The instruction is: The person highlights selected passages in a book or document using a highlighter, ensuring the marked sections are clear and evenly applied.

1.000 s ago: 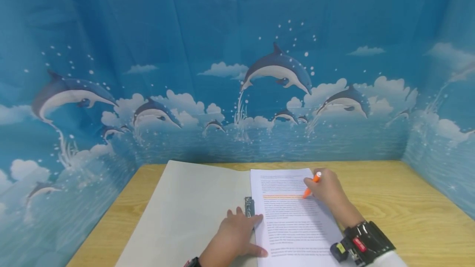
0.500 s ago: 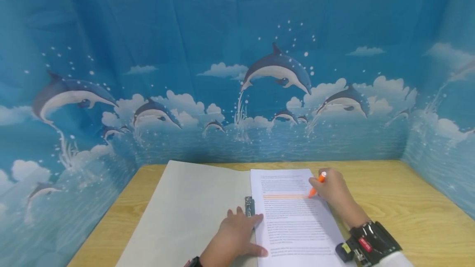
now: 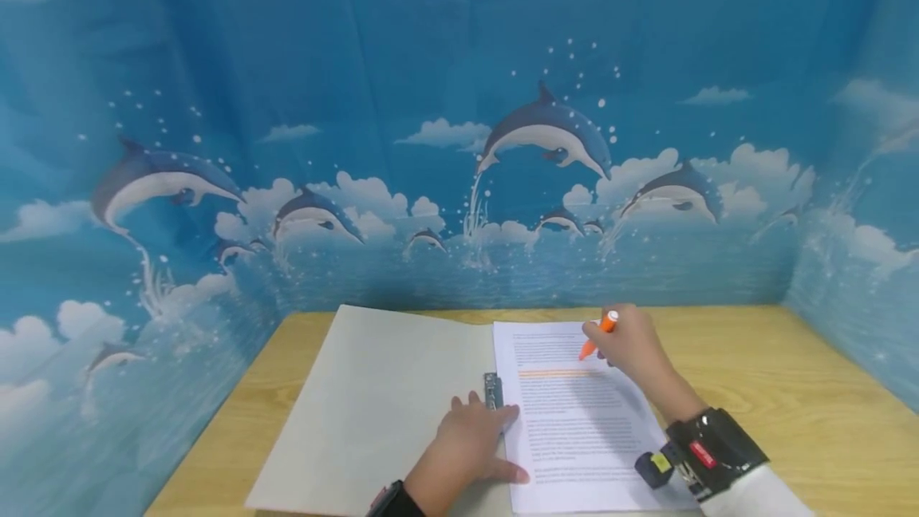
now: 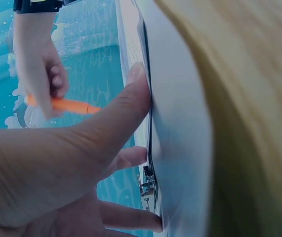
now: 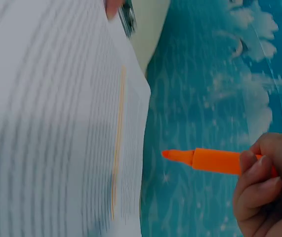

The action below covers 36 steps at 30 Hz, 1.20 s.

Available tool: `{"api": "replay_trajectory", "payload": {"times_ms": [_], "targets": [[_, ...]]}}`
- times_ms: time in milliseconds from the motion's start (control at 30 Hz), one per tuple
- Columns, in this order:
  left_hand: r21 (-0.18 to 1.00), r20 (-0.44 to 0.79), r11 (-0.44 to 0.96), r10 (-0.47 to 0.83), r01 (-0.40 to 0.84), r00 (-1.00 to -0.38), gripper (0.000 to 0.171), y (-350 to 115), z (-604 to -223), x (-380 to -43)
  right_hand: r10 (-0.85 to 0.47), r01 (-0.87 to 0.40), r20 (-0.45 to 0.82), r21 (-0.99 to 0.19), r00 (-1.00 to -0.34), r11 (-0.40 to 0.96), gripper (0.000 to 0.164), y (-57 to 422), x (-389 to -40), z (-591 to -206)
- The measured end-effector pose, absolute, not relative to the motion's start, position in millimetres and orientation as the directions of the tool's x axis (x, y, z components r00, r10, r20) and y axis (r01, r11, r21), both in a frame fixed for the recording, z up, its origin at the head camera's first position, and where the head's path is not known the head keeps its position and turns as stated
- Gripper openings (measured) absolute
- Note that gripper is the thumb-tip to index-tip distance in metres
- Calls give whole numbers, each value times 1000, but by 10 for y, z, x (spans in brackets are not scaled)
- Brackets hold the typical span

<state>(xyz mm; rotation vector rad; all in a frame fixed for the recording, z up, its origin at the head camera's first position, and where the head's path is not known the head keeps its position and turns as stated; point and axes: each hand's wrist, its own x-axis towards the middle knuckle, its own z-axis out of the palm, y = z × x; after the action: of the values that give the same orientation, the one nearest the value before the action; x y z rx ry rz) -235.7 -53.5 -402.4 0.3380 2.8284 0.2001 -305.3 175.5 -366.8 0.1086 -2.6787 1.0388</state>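
Observation:
My right hand [image 3: 632, 341] grips an orange highlighter [image 3: 598, 335], its tip pointing down and left over the upper part of a printed page [image 3: 567, 493]. In the right wrist view the highlighter [image 5: 215, 160] is uncapped and its tip stands apart from the paper. Orange highlighted lines [image 3: 556, 373] run across the text in the upper part of the sheet. My left hand [image 3: 470, 437] rests with spread fingers at the page's left edge, thumb on the paper. Beside its fingers is a metal clip [image 3: 492, 391] on the folder's fold.
The open folder's pale cover [image 3: 380, 405] lies flat to the left of the pages. Beneath is a wooden table [image 3: 790, 389]. A blue curtain [image 3: 402, 182] printed with dolphins surrounds the table's back and sides.
The highlighter reached the right end of the highlighted lines, then came up off the paper and moved back left with my right hand. The head view has shifted slightly; my left hand stays on the page.

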Motion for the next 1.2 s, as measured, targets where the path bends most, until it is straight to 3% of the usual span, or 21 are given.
{"api": "replay_trajectory", "payload": {"times_ms": [233,400,1200], "targets": [[175,-279,965,240,196,-930,88,-552,-4034,-2377,-83,-253,274,-674,-958,694,18,1229,-3025,-3807],[167,-262,960,265,227,-928,86,-544,-4017,-2362,-83,-254,274,-683,-958,684,15,1026,-3058,-3898],[143,-252,967,242,211,-937,87,-537,-4051,-2368,-67,-233,266,-662,-962,712,23,981,-3160,-4032]]}}
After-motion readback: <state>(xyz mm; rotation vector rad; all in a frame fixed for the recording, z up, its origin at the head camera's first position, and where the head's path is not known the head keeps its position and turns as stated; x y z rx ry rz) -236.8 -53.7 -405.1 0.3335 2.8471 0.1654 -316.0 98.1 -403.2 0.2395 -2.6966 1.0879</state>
